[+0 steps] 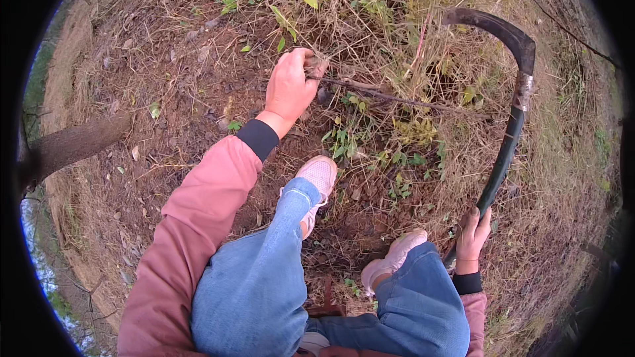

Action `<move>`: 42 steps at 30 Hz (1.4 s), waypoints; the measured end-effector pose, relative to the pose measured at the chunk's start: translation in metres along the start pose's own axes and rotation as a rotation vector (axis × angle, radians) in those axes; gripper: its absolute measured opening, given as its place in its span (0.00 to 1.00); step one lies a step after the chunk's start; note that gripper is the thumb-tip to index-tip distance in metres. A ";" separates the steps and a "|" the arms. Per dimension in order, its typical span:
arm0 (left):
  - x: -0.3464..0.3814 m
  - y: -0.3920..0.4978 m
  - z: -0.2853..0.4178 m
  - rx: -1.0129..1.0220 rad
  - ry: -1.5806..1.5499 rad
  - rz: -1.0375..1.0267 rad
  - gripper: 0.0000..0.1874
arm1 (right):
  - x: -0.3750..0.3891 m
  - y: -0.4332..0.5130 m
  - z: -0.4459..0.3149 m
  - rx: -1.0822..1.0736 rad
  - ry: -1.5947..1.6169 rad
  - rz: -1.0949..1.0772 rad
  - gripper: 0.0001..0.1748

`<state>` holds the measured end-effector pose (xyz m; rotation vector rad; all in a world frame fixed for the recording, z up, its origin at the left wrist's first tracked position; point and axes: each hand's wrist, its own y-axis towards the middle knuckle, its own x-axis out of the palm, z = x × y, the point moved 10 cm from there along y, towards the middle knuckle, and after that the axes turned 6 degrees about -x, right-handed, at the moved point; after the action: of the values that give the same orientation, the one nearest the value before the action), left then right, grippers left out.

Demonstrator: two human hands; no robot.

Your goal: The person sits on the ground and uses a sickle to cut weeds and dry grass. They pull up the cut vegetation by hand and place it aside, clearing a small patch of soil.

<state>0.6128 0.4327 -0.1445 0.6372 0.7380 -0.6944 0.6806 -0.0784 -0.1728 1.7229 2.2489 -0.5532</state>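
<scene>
My left hand (294, 84) is closed around the near end of a thin dark stick (412, 101), low over the ground. From my fingers the stick runs right across dry grass (397, 54), and some grass stems also meet my fingertips. What lies inside my fist is hidden. On the right, my right hand (472, 238) grips the dark green handle of a sickle (500, 168). Its dark curved blade (501, 32) points up and left over the grass, and a metal collar (523, 90) joins blade and handle.
A tree trunk (79, 144) comes in from the left. Bare brown soil with small stones (198, 54) lies left of my hand. Green leafy weeds (347, 144) grow ahead of my pink shoes (317, 173). A thin branch (570, 32) crosses the upper right.
</scene>
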 end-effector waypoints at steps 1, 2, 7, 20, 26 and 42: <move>0.001 0.014 -0.002 -0.101 -0.082 0.040 0.19 | 0.000 0.004 0.002 0.050 0.152 0.055 0.12; 0.001 0.027 0.004 -0.111 -0.043 0.066 0.22 | 0.002 0.005 0.005 0.097 0.344 0.100 0.12; 0.084 0.025 0.084 0.306 -0.005 -0.628 0.50 | -0.017 0.002 0.021 0.144 0.393 0.244 0.11; 0.129 -0.001 0.082 -0.118 -0.161 -1.287 0.52 | -0.050 -0.025 0.063 0.156 0.265 0.160 0.08; 0.187 -0.046 0.090 -0.715 -0.822 -1.282 0.55 | -0.052 -0.032 0.082 0.256 0.352 0.186 0.06; 0.238 -0.106 0.117 0.214 0.450 -1.066 0.54 | -0.043 -0.051 0.101 0.350 0.417 0.226 0.04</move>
<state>0.7075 0.2051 -0.2883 0.5705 1.4595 -1.6521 0.6405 -0.1724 -0.2378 2.4276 2.2692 -0.6100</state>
